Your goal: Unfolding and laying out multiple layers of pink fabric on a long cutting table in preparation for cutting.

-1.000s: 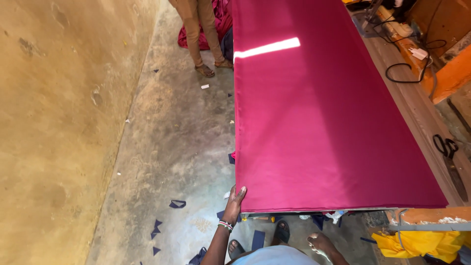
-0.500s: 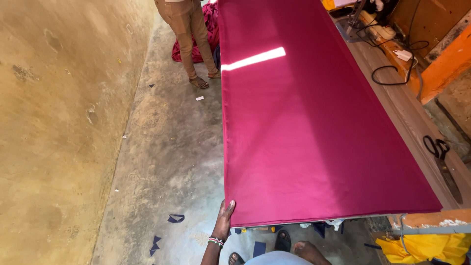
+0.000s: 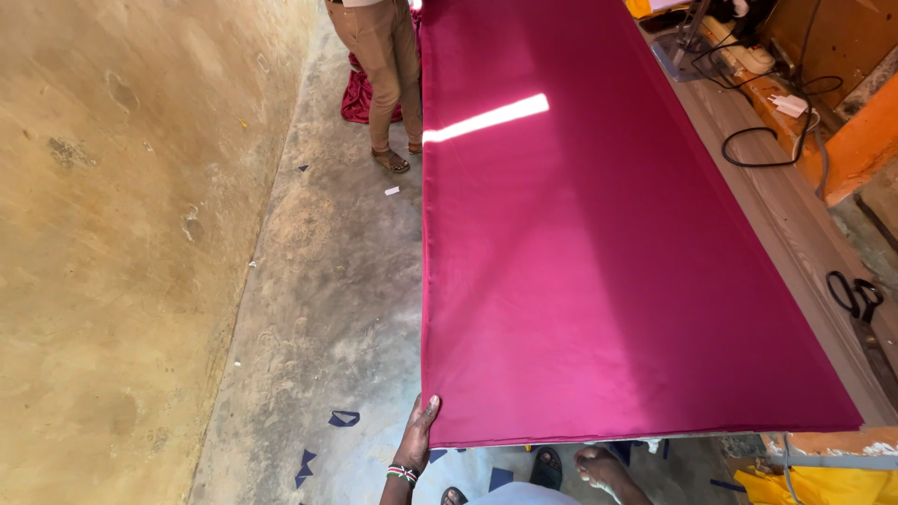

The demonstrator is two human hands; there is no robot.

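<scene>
Left hand [image 3: 418,435] pinching near corner of magenta satin cloth [image 3: 599,262], keeping it taut and flat across surface [image 3: 795,234]; right hand [image 3: 599,465] below hem, grip unclear.

Black scissors [image 3: 856,297] and a cable [image 3: 762,140] lie on the wooden table [image 3: 795,234]
</scene>
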